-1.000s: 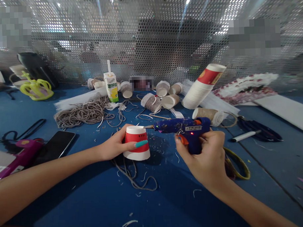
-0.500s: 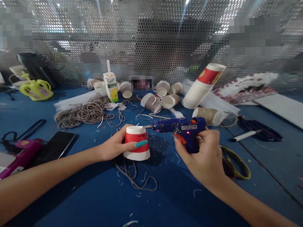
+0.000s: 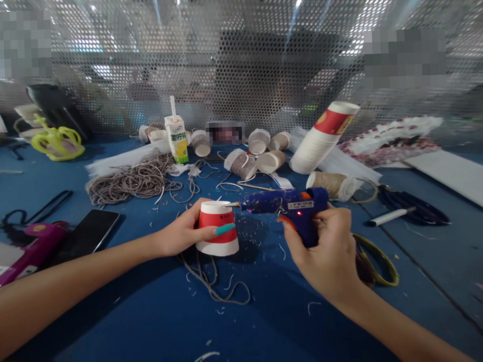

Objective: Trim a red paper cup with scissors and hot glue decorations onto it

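My left hand (image 3: pixel 183 230) is wrapped round a red and white paper cup (image 3: pixel 215 219) that stands upside down, narrow end up. Its thumb lies across the red band; the other fingers are behind the cup. In my right hand (image 3: pixel 326 246) is a blue hot glue gun (image 3: pixel 282 200), level, with a red light lit on its side. The gun's nozzle tip is at the cup's upper right edge; whether it touches I cannot tell. A grey cord (image 3: pixel 213 293) lies looped on the table below the cup.
Behind my hands lie a heap of grey cord (image 3: pixel 134 179), a drink carton (image 3: pixel 177 141), several wrapped cups (image 3: pixel 241 164) and a leaning cup stack (image 3: pixel 323 138). A phone (image 3: pixel 87 236) is at left. Yellow-handled scissors (image 3: pixel 381 260) and a white pen (image 3: pixel 391 216) are at right.
The glue gun has shifted very slightly left, its tip a little further over the cup's edge. My right thumb has moved slightly on the trigger side. The cup and left hand stay put.
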`<move>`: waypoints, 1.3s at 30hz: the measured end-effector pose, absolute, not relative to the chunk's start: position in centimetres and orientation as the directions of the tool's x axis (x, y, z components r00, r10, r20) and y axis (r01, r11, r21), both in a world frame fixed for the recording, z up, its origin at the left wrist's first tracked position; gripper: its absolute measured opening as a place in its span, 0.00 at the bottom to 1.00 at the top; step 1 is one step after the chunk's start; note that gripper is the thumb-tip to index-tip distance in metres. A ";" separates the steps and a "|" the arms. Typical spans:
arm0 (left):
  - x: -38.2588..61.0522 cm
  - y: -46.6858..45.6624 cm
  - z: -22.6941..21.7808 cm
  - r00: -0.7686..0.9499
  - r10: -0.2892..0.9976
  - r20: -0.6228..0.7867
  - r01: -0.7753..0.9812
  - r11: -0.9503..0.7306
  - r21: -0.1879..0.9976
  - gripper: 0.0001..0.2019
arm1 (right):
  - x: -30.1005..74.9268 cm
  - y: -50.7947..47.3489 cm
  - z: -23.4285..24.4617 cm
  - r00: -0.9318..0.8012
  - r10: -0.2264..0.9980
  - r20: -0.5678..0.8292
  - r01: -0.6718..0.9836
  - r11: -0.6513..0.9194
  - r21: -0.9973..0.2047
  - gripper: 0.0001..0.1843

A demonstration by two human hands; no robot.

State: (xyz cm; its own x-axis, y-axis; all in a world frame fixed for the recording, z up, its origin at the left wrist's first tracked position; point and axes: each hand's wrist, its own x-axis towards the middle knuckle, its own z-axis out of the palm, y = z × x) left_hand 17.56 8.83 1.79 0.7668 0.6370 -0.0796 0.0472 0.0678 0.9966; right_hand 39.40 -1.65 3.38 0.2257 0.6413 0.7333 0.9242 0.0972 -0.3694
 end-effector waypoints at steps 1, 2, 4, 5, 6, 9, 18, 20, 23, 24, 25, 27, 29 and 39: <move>17.6 8.8 1.8 0.769 0.635 -0.077 0.046 0.066 0.997 0.22 | 39.4 -1.7 3.4 0.224 0.644 0.732 0.923 0.102 -0.372 0.17; 17.6 8.8 1.8 0.771 0.633 -0.074 0.044 0.064 0.997 0.22 | 39.4 -1.7 3.4 0.222 0.645 0.732 0.922 0.106 -0.373 0.17; 17.6 8.9 1.8 0.772 0.632 -0.069 0.039 0.062 0.997 0.22 | 39.4 -1.7 3.4 0.218 0.645 0.732 0.922 0.111 -0.372 0.16; 17.6 8.9 1.8 0.772 0.632 -0.069 0.039 0.061 0.997 0.22 | 39.4 -1.7 3.4 0.217 0.646 0.732 0.922 0.111 -0.371 0.16; 17.6 8.9 1.8 0.771 0.633 -0.071 0.041 0.061 0.997 0.22 | 39.4 -1.8 3.4 0.217 0.650 0.729 0.922 0.109 -0.372 0.15; 17.6 8.9 1.8 0.766 0.638 -0.073 0.054 0.049 0.997 0.22 | 39.4 -1.8 3.5 0.217 0.660 0.719 0.920 0.108 -0.377 0.15; 17.6 8.9 1.6 0.772 0.633 -0.058 0.038 0.045 0.998 0.22 | 39.5 -1.8 3.5 0.182 0.652 0.736 0.930 0.129 -0.344 0.15; 17.6 8.9 1.6 0.774 0.630 -0.061 0.040 0.049 0.998 0.22 | 39.5 -1.7 3.5 0.182 0.655 0.734 0.931 0.127 -0.344 0.15; 17.6 8.9 1.7 0.773 0.632 -0.063 0.043 0.047 0.998 0.22 | 39.5 -1.7 3.5 0.179 0.656 0.733 0.930 0.130 -0.343 0.16; 17.6 9.0 1.7 0.773 0.631 -0.064 0.044 0.046 0.998 0.22 | 39.5 -1.7 3.5 0.180 0.653 0.736 0.932 0.127 -0.341 0.16; 17.6 9.0 1.6 0.774 0.630 -0.063 0.045 0.045 0.998 0.22 | 39.5 -1.7 3.5 0.180 0.649 0.739 0.934 0.124 -0.336 0.16; 17.6 9.0 1.6 0.776 0.628 -0.059 0.043 0.041 0.998 0.22 | 39.5 -1.7 3.5 0.175 0.643 0.745 0.938 0.120 -0.324 0.15; 17.6 9.0 1.6 0.775 0.630 -0.056 0.042 0.037 0.998 0.22 | 39.5 -1.7 3.5 0.169 0.645 0.745 0.940 0.123 -0.320 0.15; 17.6 9.0 1.7 0.763 0.643 -0.065 0.072 0.016 0.997 0.22 | 39.7 -1.8 3.3 0.141 0.626 0.767 0.953 0.124 -0.277 0.14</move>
